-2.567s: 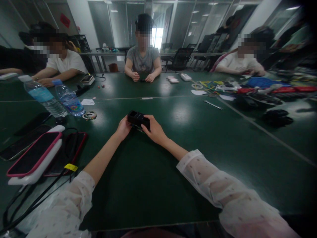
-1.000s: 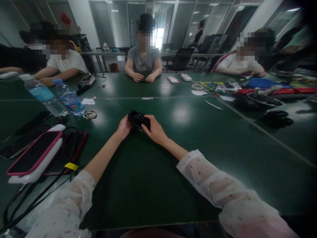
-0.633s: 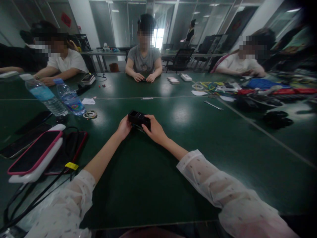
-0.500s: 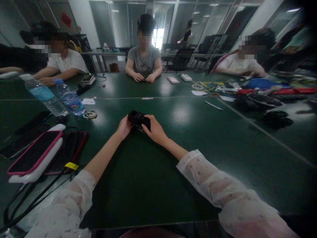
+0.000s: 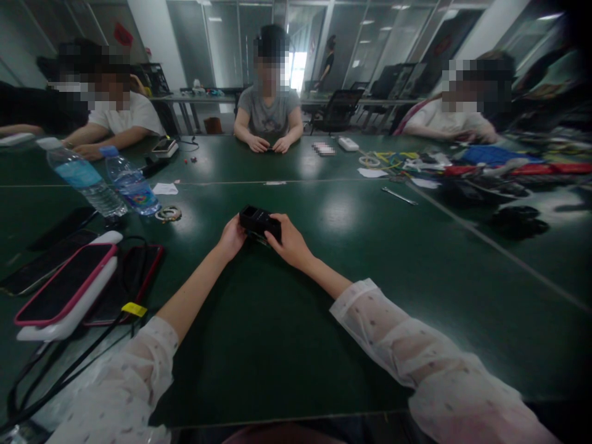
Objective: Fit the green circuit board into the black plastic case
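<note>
Between my two hands is a small black box-shaped device (image 5: 259, 223) with a dark square window at its left end and small pale marks on its top face. My left hand (image 5: 232, 238) grips its left end, the fingers mostly hidden behind it. My right hand (image 5: 290, 242) is closed round the right end, thumb on the near side and fingers over the top. Both forearms reach forward over the green table (image 5: 277, 345). The device's underside and what lies directly below it are hard to make out.
At left stand two water bottles (image 5: 134, 185), near a roll of tape (image 5: 168, 213). Closer lie a pink-edged phone (image 5: 69, 283) and black cables (image 5: 69, 376). A wrench (image 5: 399, 196) and a pile of cables and tools (image 5: 499, 166) are at right. Several people sit around the table.
My hands and the black device have stayed practically still. In the far background a standing person has shifted to the left.
</note>
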Demonstrator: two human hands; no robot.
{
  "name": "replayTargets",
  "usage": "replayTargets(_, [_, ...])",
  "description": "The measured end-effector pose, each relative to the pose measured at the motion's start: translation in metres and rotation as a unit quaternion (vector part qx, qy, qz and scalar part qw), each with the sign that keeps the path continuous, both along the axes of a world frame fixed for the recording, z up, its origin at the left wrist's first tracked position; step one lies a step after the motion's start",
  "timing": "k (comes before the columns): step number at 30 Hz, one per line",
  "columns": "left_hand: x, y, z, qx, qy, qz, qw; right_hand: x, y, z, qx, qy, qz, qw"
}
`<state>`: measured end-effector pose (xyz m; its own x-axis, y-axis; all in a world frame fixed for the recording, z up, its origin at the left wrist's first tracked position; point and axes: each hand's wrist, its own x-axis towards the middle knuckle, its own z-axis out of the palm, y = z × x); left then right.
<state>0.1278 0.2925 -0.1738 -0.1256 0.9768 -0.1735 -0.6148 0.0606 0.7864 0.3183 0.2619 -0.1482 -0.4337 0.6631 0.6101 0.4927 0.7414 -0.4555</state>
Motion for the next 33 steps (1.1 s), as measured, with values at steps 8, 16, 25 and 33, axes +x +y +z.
replayTargets(8, [-0.001, -0.002, 0.001, 0.000, 0.000, -0.005, 1.000, 0.000, -0.001, 0.000, -0.007, 0.003, -0.002, 1.000])
replayTargets(16, [0.003, -0.004, 0.008, -0.023, 0.005, 0.014, 1.000, 0.000, 0.001, -0.001, 0.000, 0.000, 0.003, 1.000])
replayTargets(25, [0.003, -0.007, 0.011, -0.016, 0.001, 0.007, 1.000, 0.001, -0.001, 0.000, -0.004, -0.006, 0.000, 1.000])
replayTargets(33, [0.002, -0.004, 0.005, -0.006, 0.007, 0.006, 1.000, 0.000, -0.001, 0.000, -0.004, -0.010, -0.002, 1.000])
